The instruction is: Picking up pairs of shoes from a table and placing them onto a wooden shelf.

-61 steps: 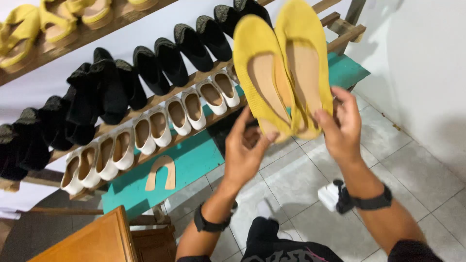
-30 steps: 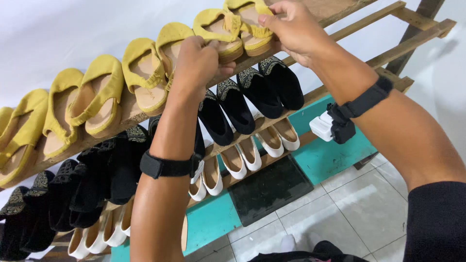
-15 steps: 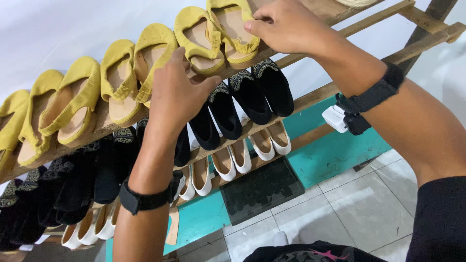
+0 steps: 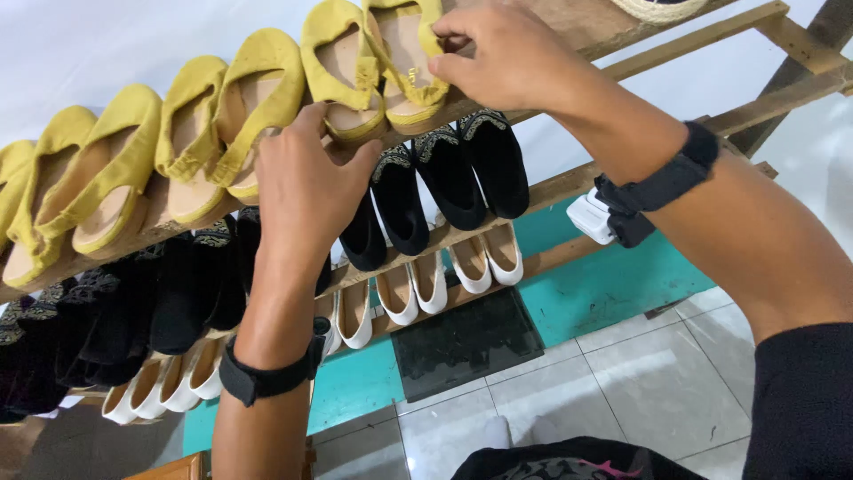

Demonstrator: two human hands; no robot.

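Both hands have edged closer since half a second ago: right hand (image 4: 511, 58) pinches the yellow slingback shoe (image 4: 404, 53) at its soft strap (light, floppy), left hand (image 4: 306, 178) rests open-fingered at its pair-mate's (image 4: 342, 76) stiffer sole edge.

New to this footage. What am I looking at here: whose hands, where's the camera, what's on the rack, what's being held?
There is no machine: these are one person's two bare hands, filmed by a camera worn on the head and looking down over the arms. Each wrist carries a black band.

In front stands a slanted wooden shoe rack with three rows. The top row holds yellow slingback shoes, the middle row black shoes, the bottom row white shoes. Below is a white tiled floor with a teal strip and a dark mat.

The right hand pinches the strap of a yellow shoe at the right end of the top row. The left hand rests flat against the rack edge, fingers touching the neighbouring yellow shoe. Neither shoe is lifted off the shelf.
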